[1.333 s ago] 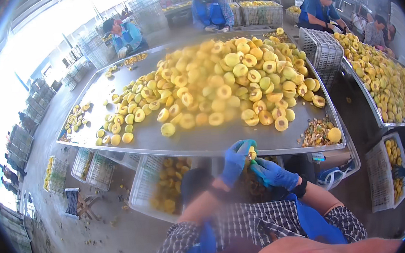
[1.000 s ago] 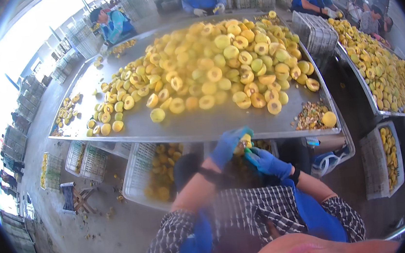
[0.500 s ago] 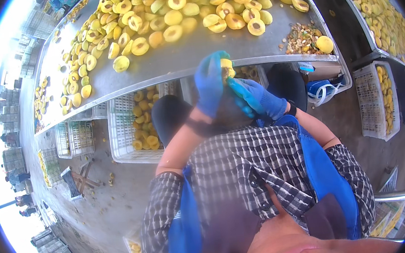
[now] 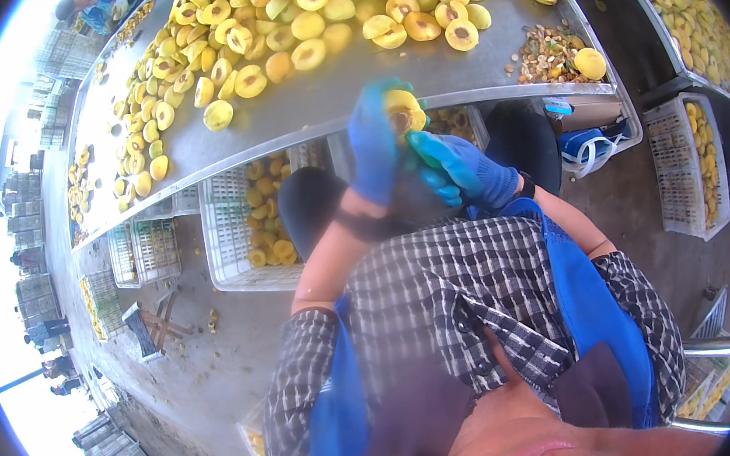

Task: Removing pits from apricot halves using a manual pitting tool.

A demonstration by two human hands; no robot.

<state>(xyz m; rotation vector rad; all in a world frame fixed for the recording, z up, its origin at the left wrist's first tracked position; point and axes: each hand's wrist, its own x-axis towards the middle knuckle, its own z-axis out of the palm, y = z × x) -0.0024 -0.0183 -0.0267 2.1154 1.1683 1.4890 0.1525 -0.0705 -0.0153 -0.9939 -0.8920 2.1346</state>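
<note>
The yellow peach half (image 4: 407, 106) sits against the inner side of the left hand (image 4: 373, 146), whose gloved fingers wrap its far and left sides in a closed hold. It lies just above and left of the fingertips of the right hand (image 4: 476, 172); whether those tips touch it, I cannot tell. The left hand is the nearer, being the one that holds it. The fruit looks roundish, with no clear long axis; its cut face, brown at the centre, turns up toward the view.

The left hand stands nearly upright, fingers pointing away from the body, its forearm rising from lower left. The right reaches in from lower right, fingers slanting up and left, the lower ones half curled. A green piece (image 4: 425, 154) shows at its fingertips; what it is, and how firmly it is gripped, I cannot make out.

Beyond the fingers lies the metal table (image 4: 318, 105), with a heap of peach halves (image 4: 308, 25) farther off and a scatter of stones (image 4: 546, 57) out to their right.
</note>
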